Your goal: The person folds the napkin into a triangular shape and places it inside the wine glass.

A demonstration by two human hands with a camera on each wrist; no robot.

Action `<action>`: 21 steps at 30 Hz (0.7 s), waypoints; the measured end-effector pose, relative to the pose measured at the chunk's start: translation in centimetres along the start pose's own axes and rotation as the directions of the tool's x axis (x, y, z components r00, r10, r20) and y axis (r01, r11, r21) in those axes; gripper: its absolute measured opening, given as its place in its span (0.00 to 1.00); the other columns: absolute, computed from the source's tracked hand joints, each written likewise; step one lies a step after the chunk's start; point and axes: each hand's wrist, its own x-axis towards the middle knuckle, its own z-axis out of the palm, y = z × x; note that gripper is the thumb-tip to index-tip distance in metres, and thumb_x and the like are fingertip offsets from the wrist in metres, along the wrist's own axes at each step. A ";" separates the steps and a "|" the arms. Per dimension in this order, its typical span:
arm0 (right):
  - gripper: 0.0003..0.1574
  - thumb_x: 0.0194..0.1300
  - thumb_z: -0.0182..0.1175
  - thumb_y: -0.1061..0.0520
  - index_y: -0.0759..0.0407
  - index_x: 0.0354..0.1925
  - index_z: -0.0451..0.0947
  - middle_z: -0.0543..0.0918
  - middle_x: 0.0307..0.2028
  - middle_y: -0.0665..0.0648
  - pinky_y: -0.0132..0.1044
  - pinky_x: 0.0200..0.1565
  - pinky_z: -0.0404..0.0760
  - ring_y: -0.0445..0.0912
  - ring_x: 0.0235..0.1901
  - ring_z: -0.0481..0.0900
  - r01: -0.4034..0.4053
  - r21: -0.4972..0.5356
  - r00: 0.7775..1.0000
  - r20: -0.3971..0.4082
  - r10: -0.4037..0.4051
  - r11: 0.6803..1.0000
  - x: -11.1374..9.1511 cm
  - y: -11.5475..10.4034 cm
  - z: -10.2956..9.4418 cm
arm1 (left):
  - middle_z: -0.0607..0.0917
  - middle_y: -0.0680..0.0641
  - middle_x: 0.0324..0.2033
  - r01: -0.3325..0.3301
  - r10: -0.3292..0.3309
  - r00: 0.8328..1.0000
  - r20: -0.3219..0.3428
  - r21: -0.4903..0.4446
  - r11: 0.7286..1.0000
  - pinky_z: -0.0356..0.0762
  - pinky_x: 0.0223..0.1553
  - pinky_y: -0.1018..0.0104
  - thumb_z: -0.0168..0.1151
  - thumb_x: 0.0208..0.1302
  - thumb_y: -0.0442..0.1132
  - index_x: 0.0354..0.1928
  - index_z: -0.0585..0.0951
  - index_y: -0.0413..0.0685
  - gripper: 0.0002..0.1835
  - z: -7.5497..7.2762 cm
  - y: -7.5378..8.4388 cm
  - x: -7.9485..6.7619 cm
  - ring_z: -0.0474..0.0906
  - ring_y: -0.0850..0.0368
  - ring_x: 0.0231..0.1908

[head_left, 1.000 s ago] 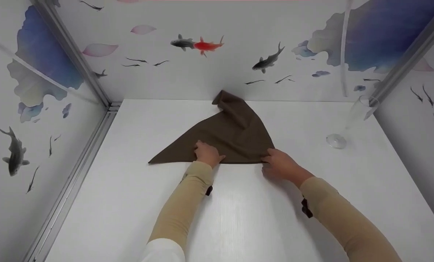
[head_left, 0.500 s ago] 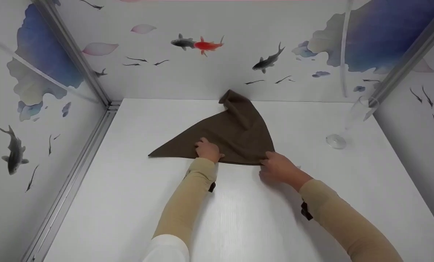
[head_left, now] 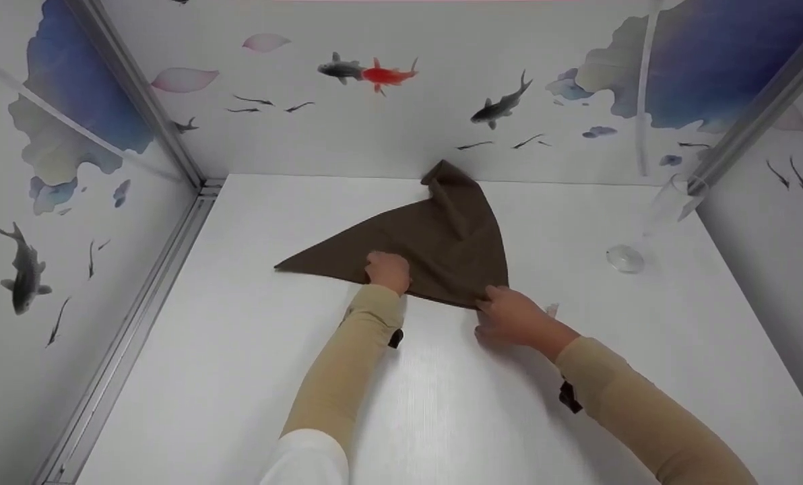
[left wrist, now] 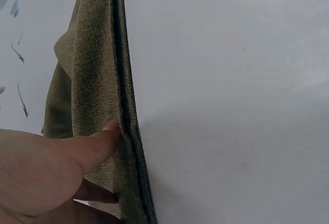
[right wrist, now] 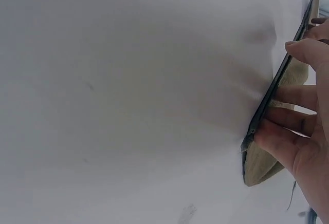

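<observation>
A brown cloth (head_left: 435, 236), folded into a rough triangle, lies on the white table (head_left: 415, 404), its far tip reaching the back wall. My left hand (head_left: 388, 271) grips the cloth midway along its near edge. The left wrist view shows that thumb lying across the cloth (left wrist: 97, 70) close to the layered edge. At the near right corner my right hand (head_left: 512, 315) holds the cloth between thumb and fingers. In the right wrist view the fingers of the right hand (right wrist: 308, 131) meet the dark edge of the cloth (right wrist: 262, 167).
A clear stemmed glass (head_left: 625, 259) stands at the back right. A back wall (head_left: 368, 135) printed with fish and side walls enclose the table. A metal rail (head_left: 132, 316) runs along the left side.
The cloth has turned clockwise: its left point and far tip have moved away and right, while the near right corner has come slightly nearer. The left hand's fingers have curled in.
</observation>
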 end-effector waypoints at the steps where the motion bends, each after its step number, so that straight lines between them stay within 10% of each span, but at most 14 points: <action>1: 0.28 0.62 0.65 0.45 0.67 0.48 0.81 0.71 0.33 0.58 0.45 0.35 0.76 0.50 0.31 0.69 0.014 -0.012 1.000 -0.008 -0.014 1.000 -0.1 -0.1 0.0 | 0.75 0.33 0.54 -0.003 0.002 1.000 -0.005 -0.003 1.000 0.75 0.51 0.53 0.60 0.69 0.46 0.53 0.81 0.37 0.20 -0.1 0.1 -0.1 0.69 0.39 0.54; 11: 0.30 0.60 0.65 0.40 0.66 0.44 0.82 0.74 0.31 0.57 0.41 0.32 0.75 0.49 0.28 0.68 0.062 -0.119 0.997 -0.026 -0.066 0.991 -0.6 -1.4 0.5 | 0.75 0.30 0.53 -0.055 0.053 0.998 0.037 0.044 0.998 0.73 0.54 0.47 0.52 0.72 0.39 0.55 0.80 0.35 0.18 -0.9 0.4 -1.1 0.73 0.35 0.54; 21: 0.24 0.61 0.65 0.38 0.58 0.37 0.82 0.71 0.25 0.51 0.38 0.28 0.71 0.46 0.25 0.66 0.092 -0.130 0.996 0.030 -0.088 0.987 -0.8 -3.0 0.1 | 0.73 0.32 0.56 -0.138 0.136 0.990 0.045 0.042 0.989 0.76 0.48 0.55 0.62 0.55 0.70 0.49 0.84 0.37 0.40 -0.6 -0.3 -1.5 0.65 0.39 0.57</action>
